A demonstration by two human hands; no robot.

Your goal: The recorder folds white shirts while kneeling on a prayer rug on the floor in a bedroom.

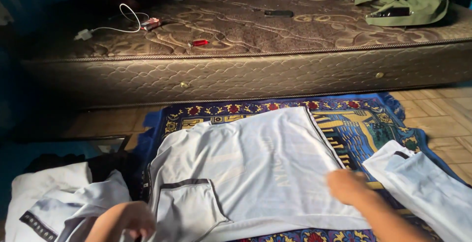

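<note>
The left hand (129, 220) curled loosely, gripping nothing clearly, at the near hem of a white shirt (246, 168); the blurred right hand (348, 185) pressed flat on its right edge. The shirt lay spread on a patterned blue rug (364, 124) over tan floor tiles (442, 111). Beyond stood a brown quilted mattress (246, 75) bearing a red lighter (199, 42), a white cable (123, 20) and a green bag (408, 3).
</note>
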